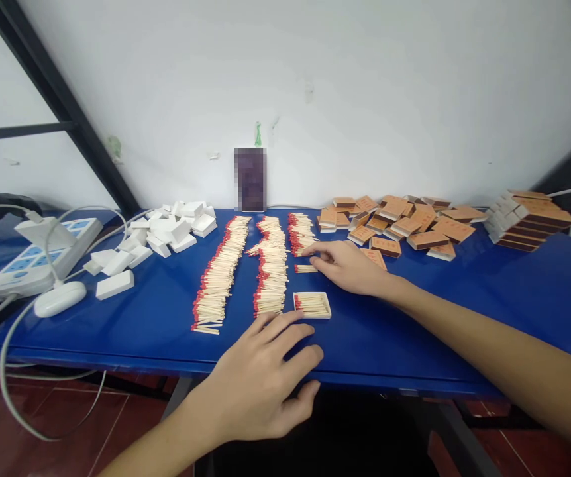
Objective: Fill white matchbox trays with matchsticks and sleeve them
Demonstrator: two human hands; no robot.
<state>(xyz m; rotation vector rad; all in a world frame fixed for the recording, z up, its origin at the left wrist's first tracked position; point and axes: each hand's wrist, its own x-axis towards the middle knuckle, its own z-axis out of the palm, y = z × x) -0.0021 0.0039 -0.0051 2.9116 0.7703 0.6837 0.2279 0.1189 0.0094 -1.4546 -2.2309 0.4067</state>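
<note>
My left hand is at the table's front edge, its fingers apart and loosely bent. One fingertip rests at the lower left edge of a small white matchbox tray, which holds several red-tipped matches. Behind the tray, my right hand has its thumb and forefinger curled at a few separate matches, just below the short right-hand row of matches. Two longer rows, a left row and a middle row, lie to the left, with red heads pointing left.
White inner trays are heaped at the back left, beside a power strip with looping cables and a white plug. Orange matchbox sleeves lie piled at the back right, near stacked matchboxes. A dark upright panel leans against the wall.
</note>
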